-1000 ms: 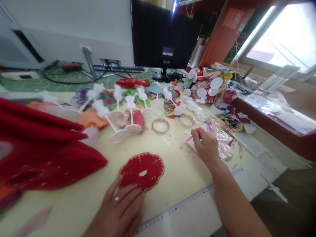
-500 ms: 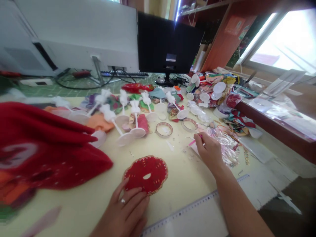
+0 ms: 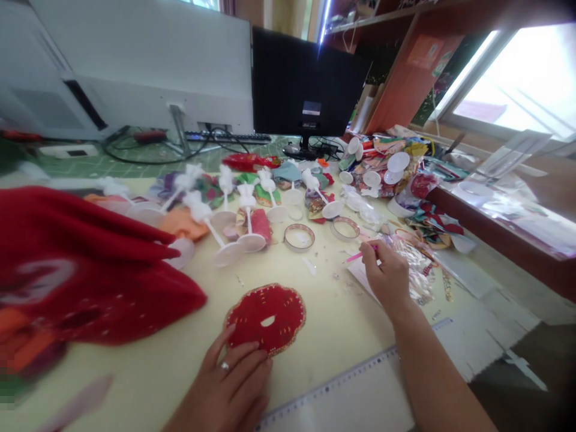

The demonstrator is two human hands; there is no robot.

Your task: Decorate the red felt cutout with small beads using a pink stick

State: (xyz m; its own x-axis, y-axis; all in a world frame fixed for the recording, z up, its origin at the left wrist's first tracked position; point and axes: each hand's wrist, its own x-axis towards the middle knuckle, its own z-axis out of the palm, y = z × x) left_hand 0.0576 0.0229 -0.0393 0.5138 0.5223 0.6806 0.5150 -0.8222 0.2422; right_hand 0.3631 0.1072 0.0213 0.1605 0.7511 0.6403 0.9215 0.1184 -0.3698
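A flat red fabric piece (image 3: 288,312) with a scalloped, gold-beaded edge and a small hole in its middle lies on the table. My left hand (image 3: 236,378), a ring on one finger, rests with fingers stretched over its lower left edge. To the right, my right hand (image 3: 387,273) pinches a thin pink stick-like tool (image 3: 355,257), its tip pointing left. Below that tip is a white sheet (image 3: 362,277), partly covered by the hand; tiny bits are scattered nearby.
White mini mannequin stands (image 3: 246,207) line the back. Two tape rolls (image 3: 299,237) lie in front of them. A red cloth (image 3: 90,270) is heaped at left, a ruler (image 3: 330,387) lies in front, and a monitor (image 3: 308,81) stands behind.
My right hand has shifted slightly right with the pink tool, showing more of the white sheet. My left hand and the red fabric piece have stayed put.
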